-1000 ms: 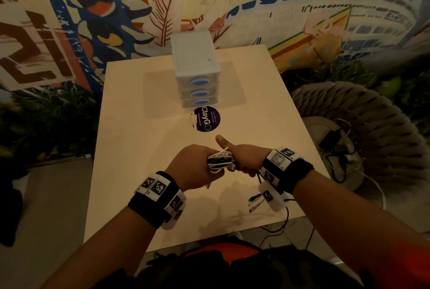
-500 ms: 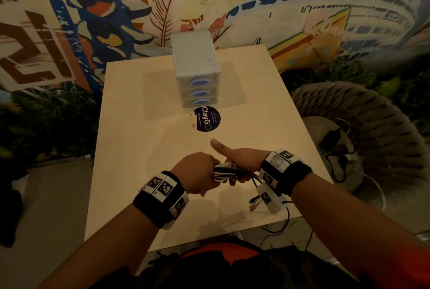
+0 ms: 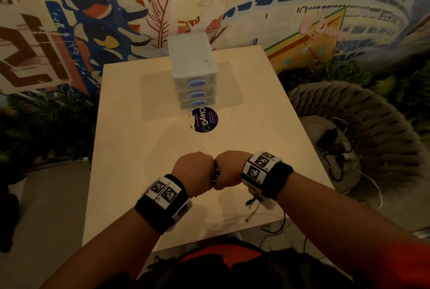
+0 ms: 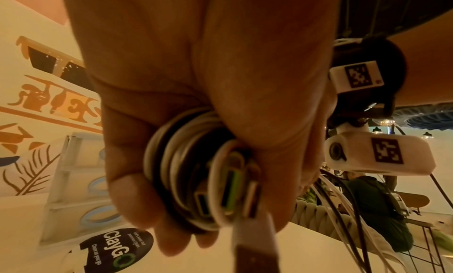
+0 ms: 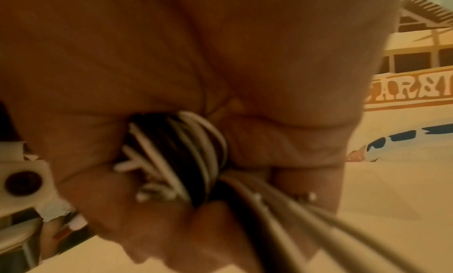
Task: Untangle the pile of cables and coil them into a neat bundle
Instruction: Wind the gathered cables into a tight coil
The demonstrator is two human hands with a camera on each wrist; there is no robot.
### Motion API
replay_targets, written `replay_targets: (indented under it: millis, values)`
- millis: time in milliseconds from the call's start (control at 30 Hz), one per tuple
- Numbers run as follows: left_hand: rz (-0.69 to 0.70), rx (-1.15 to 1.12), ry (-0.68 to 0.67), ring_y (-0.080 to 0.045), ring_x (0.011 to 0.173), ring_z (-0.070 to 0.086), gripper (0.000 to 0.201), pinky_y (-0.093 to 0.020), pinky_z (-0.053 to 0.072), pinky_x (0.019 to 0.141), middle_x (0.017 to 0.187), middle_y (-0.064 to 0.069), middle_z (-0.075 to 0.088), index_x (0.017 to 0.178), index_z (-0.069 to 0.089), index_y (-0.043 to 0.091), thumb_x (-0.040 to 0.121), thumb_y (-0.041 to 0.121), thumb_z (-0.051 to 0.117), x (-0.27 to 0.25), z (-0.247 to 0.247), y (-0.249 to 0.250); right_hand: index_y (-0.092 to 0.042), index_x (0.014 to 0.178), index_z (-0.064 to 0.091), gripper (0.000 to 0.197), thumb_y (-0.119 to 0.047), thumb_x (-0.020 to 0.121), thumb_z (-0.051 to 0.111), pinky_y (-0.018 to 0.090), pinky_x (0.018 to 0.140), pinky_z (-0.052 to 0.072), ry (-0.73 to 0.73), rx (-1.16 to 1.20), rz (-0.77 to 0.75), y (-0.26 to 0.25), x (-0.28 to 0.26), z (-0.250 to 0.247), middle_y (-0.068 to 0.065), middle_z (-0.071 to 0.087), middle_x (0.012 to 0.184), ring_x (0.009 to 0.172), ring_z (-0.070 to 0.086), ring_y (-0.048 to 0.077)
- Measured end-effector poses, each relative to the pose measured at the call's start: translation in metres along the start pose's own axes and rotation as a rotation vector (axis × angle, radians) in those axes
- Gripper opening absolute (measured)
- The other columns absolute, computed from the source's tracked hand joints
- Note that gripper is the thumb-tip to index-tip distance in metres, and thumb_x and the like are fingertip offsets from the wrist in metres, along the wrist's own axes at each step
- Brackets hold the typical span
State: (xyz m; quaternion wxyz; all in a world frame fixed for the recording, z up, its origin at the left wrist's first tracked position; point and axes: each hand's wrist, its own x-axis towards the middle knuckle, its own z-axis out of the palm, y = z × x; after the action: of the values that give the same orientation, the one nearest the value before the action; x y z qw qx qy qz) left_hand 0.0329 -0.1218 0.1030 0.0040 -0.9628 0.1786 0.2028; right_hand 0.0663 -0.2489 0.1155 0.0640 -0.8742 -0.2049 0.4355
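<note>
Both fists clamp the cable bundle (image 4: pixel 186 172) near the ClayGo sticker (image 3: pixel 204 120): left hand (image 3: pixel 193 170) should hold the coils while right hand (image 3: pixel 229 170) wraps the loose tails (image 3: pixel 252 209) snugly.

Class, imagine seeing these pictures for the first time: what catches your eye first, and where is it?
The two fists, left hand and right hand, pressed together over the near table, gripping a cable bundle of white and dark loops. Behind them a white drawer unit stands before a colourful mural.
</note>
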Motion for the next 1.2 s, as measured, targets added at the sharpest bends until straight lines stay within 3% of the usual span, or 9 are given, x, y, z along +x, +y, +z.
replay_targets:
  millis: [233,367,467,533,667,767,900,1033,1200]
  values:
    - [-0.044,-0.134,0.061,-0.024,0.075,0.063,0.019,-0.030,0.042,0.061,0.074,0.002,0.061,0.097,0.065,0.018,0.084,0.032,0.063,-0.005,0.000,-0.006,-0.010,0.079,0.061,0.020,-0.028,0.087,0.059,0.029,0.062,0.041,0.038,0.061,-0.020,0.006,-0.002,0.001,0.005,0.055,0.072,0.065,0.048,0.021]
    - [-0.057,-0.285,0.183,-0.021,0.101,0.066,0.084,-0.031,0.051,0.077,0.119,0.003,0.067,0.152,0.033,0.034,0.080,0.054,0.071,-0.010,0.001,-0.017,-0.010,0.078,0.062,0.011,-0.020,0.082,0.061,0.029,0.061,0.041,0.079,0.240,-0.015,0.021,-0.003,-0.005,0.005,0.057,0.070,0.063,0.048,0.022]
    - [-0.112,-0.477,0.205,-0.013,0.104,0.065,0.112,-0.033,0.054,0.084,0.127,0.012,0.060,0.157,0.010,0.044,0.069,0.080,0.069,-0.014,0.001,-0.030,-0.014,0.066,0.059,0.015,-0.013,0.080,0.064,0.026,0.056,0.039,0.169,0.553,-0.008,0.040,-0.008,-0.014,-0.002,0.052,0.054,0.053,0.045,0.019]
    - [-0.123,-0.681,0.123,-0.005,0.103,0.063,0.115,-0.032,0.054,0.088,0.124,0.019,0.059,0.154,0.014,0.050,0.060,0.087,0.070,-0.014,0.002,-0.035,-0.011,0.068,0.062,0.007,-0.013,0.073,0.067,0.025,0.054,0.039,0.189,0.763,-0.049,0.045,-0.012,-0.016,-0.003,0.052,0.049,0.048,0.045,0.017]
    - [0.012,-1.195,0.041,-0.007,0.112,0.063,0.093,-0.037,0.056,0.096,0.119,0.021,0.067,0.134,0.050,0.047,0.053,0.079,0.082,-0.018,0.014,-0.026,-0.005,0.073,0.062,0.014,-0.010,0.060,0.061,0.024,0.050,0.040,0.126,1.039,-0.200,0.035,-0.016,-0.012,0.011,0.053,0.064,0.049,0.048,0.019]
    - [0.190,-1.379,0.103,-0.015,0.115,0.066,0.060,-0.031,0.054,0.094,0.117,0.017,0.072,0.122,0.067,0.035,0.072,0.065,0.079,-0.020,0.013,-0.014,0.001,0.076,0.059,0.020,-0.004,0.056,0.059,0.022,0.046,0.039,0.027,1.194,-0.273,0.022,-0.013,-0.005,0.013,0.052,0.064,0.048,0.047,0.021]
    - [0.291,-1.599,0.268,-0.019,0.134,0.055,0.079,-0.035,0.050,0.104,0.144,0.006,0.059,0.147,0.045,0.017,0.085,0.060,0.070,-0.019,0.002,-0.008,0.002,0.094,0.067,0.029,-0.012,0.068,0.064,0.025,0.047,0.048,-0.158,1.206,-0.403,0.011,-0.013,-0.005,0.016,0.059,0.066,0.059,0.054,0.028]
    - [0.228,-1.779,0.233,-0.030,0.124,0.062,0.057,-0.063,0.049,0.098,0.138,-0.008,0.063,0.129,0.066,0.020,0.084,0.054,0.074,-0.019,-0.010,-0.006,-0.006,0.097,0.066,0.021,-0.005,0.077,0.059,0.032,0.053,0.055,-0.171,1.207,-0.446,0.006,-0.018,-0.012,0.019,0.064,0.072,0.069,0.056,0.036]
    - [0.154,-1.864,0.398,-0.031,0.119,0.066,0.034,-0.050,0.053,0.099,0.119,-0.016,0.072,0.112,0.069,0.010,0.085,0.031,0.071,-0.015,-0.015,-0.010,-0.002,0.093,0.065,0.016,-0.016,0.090,0.073,0.036,0.068,0.057,-0.039,0.882,-0.430,0.011,-0.017,-0.017,0.013,0.065,0.071,0.065,0.063,0.027]
